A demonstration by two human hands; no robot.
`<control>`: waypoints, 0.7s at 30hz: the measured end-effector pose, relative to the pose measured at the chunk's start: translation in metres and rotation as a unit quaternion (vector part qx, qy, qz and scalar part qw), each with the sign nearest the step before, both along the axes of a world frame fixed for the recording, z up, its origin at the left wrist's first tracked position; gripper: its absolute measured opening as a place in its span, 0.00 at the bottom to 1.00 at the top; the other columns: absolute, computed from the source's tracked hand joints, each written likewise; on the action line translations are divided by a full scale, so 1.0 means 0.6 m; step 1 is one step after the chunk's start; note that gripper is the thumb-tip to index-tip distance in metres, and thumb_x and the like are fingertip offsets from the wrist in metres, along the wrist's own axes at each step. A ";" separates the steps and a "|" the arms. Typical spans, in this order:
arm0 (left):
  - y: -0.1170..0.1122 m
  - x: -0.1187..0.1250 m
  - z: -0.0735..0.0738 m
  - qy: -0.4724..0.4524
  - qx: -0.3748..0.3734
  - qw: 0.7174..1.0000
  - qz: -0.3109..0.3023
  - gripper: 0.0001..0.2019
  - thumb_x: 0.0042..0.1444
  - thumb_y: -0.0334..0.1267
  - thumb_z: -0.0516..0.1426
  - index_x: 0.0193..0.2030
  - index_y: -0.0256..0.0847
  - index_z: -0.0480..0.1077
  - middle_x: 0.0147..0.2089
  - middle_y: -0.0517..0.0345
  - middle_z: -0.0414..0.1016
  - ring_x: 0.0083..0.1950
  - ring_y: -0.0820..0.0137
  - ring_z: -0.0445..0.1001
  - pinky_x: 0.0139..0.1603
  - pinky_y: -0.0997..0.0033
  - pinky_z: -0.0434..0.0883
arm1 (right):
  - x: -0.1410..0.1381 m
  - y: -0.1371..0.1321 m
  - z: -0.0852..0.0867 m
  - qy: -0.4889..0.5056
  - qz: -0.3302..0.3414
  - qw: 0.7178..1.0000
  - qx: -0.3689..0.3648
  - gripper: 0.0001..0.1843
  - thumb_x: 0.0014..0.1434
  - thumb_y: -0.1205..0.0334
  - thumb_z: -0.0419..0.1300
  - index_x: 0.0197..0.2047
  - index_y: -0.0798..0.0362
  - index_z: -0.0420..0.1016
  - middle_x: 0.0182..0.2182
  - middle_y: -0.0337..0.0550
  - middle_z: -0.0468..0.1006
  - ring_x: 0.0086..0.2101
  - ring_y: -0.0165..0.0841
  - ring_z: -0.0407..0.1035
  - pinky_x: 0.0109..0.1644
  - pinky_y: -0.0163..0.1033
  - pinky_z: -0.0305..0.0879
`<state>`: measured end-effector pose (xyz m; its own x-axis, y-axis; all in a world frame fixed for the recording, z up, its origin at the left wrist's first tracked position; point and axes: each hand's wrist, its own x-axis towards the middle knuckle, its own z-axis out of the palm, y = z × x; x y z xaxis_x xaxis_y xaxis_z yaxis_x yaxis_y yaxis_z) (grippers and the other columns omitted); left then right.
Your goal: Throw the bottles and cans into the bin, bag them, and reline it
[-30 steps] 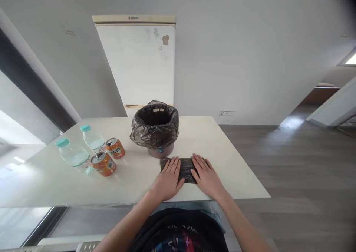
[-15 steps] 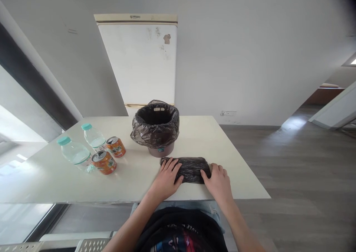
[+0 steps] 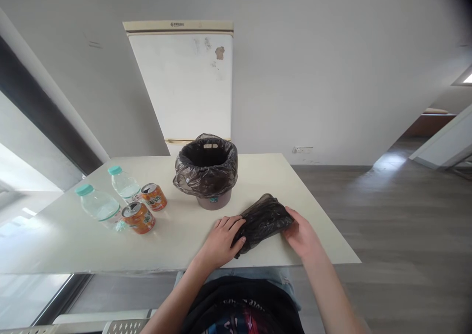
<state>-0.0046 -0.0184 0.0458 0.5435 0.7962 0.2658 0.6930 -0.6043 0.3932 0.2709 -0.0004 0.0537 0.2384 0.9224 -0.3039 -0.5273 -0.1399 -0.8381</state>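
While the folded bag (image 3: 263, 218) lies near the front edge of the table (image 3: 173, 236), its right end is tilted up off the surface. The left hand (image 3: 221, 238) lies flat with its fingers stretched out, fingertips pressing on the bag's lower left end. The right hand (image 3: 303, 232) curls its fingers around the raised right end and grips it. Just behind the bag stands a bin (image 3: 215, 200) lined with a dark sack. Well to the left are two bottles (image 3: 96, 205) and two orange cans (image 3: 138, 217), and a white fridge (image 3: 184, 78) stands against the wall beyond the table
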 end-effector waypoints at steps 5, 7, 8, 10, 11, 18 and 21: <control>-0.002 0.001 0.003 -0.005 -0.002 1.000 -0.007 0.24 0.72 0.42 0.55 0.73 0.47 0.62 0.70 0.49 0.71 0.67 0.53 0.68 0.66 0.46 0.68 | -0.051 -0.018 0.002 0.093 0.011 0.995 0.029 0.22 0.52 0.57 0.76 0.50 0.50 0.83 0.52 0.43 0.85 0.54 0.42 0.78 0.60 0.44 0.77; -0.002 0.002 0.003 -0.007 0.003 1.000 -0.006 0.24 0.72 0.42 0.55 0.73 0.47 0.62 0.70 0.49 0.71 0.66 0.53 0.68 0.66 0.47 0.69 | -0.077 -0.024 -0.007 0.082 0.009 0.996 0.045 0.21 0.55 0.54 0.74 0.51 0.50 0.83 0.53 0.46 0.85 0.57 0.46 0.77 0.64 0.50 0.76; -0.002 0.002 0.003 -0.008 0.005 1.000 -0.005 0.24 0.72 0.41 0.55 0.73 0.47 0.63 0.69 0.49 0.72 0.66 0.53 0.69 0.65 0.47 0.69 | -0.090 -0.027 -0.013 0.073 0.000 0.996 0.052 0.21 0.57 0.52 0.72 0.52 0.51 0.83 0.53 0.48 0.85 0.59 0.48 0.77 0.65 0.54 0.75; -0.002 0.002 0.001 -0.006 0.006 1.000 -0.007 0.23 0.71 0.41 0.56 0.72 0.47 0.64 0.68 0.49 0.73 0.64 0.53 0.70 0.64 0.48 0.70 | -0.116 -0.031 -0.030 0.041 -0.018 0.997 0.064 0.22 0.60 0.50 0.69 0.53 0.52 0.83 0.53 0.51 0.85 0.60 0.51 0.76 0.66 0.60 0.74; -0.002 0.002 0.001 -0.004 0.007 1.000 -0.010 0.23 0.71 0.41 0.56 0.71 0.47 0.65 0.67 0.49 0.74 0.64 0.53 0.70 0.63 0.48 0.71 | -0.127 -0.034 -0.039 0.019 -0.022 0.997 0.068 0.23 0.61 0.49 0.68 0.55 0.53 0.82 0.53 0.52 0.85 0.60 0.52 0.76 0.66 0.61 0.74; -0.003 0.000 0.001 -0.007 0.022 1.000 -0.015 0.22 0.70 0.39 0.57 0.69 0.47 0.68 0.68 0.50 0.73 0.66 0.54 0.69 0.64 0.49 0.71 | -0.137 -0.020 -0.085 -0.095 -0.106 0.988 0.056 0.30 0.61 0.47 0.67 0.60 0.55 0.77 0.54 0.56 0.84 0.53 0.51 0.80 0.56 0.58 0.80; -0.006 -0.002 0.005 -0.010 0.030 0.999 -0.036 0.19 0.72 0.39 0.55 0.68 0.48 0.70 0.69 0.51 0.73 0.67 0.56 0.69 0.65 0.51 0.70 | -0.109 -0.009 -0.080 -0.218 -0.124 0.966 0.055 0.30 0.64 0.45 0.62 0.60 0.58 0.78 0.52 0.58 0.85 0.52 0.51 0.80 0.55 0.58 0.79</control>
<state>-0.0059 -0.0219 0.0487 0.5921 0.7382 0.3234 0.6397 -0.6745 0.3684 0.2058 -0.0057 0.0059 0.5403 0.8410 -0.0275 -0.1259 0.0484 -0.9909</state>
